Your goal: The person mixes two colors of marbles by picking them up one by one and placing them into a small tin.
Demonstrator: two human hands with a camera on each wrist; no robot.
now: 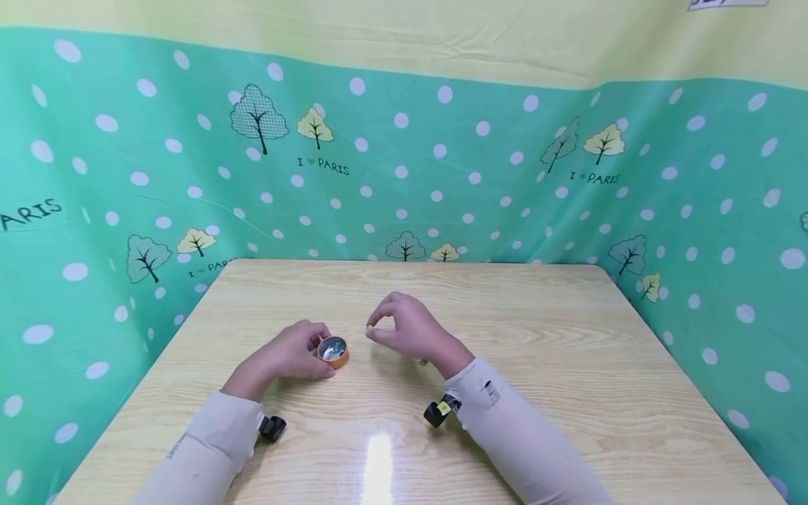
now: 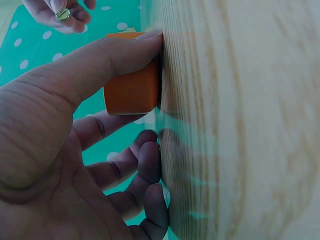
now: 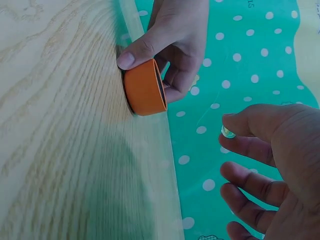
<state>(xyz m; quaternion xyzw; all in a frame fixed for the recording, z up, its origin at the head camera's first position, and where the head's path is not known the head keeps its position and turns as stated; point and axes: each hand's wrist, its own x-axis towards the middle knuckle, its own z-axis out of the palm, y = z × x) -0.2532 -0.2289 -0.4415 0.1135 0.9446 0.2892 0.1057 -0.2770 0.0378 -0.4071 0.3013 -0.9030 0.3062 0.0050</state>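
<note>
My left hand [image 1: 290, 353] holds a small round orange container [image 1: 341, 362] by its sides, thumb on one side and a finger on the other. The container stands upright on the table; its inside is dark and shiny, with small glassy things at the bottom that I cannot make out. To its right and raised off the table, my right hand [image 1: 413, 328] pinches a clear glass marble [image 3: 228, 132] with yellow-green in it between thumb and index finger. The left wrist view also shows this marble [image 2: 63, 14]. The right hand's other fingers are loosely bent and hold nothing.
A small glassy thing [image 1: 423, 362] lies on the wooden table [image 1: 536, 330] beside the right wrist, partly hidden by it. Behind and at both sides of the table hangs a green dotted curtain [image 1: 435, 175]. Each sleeve carries a small black camera [image 1: 273, 428].
</note>
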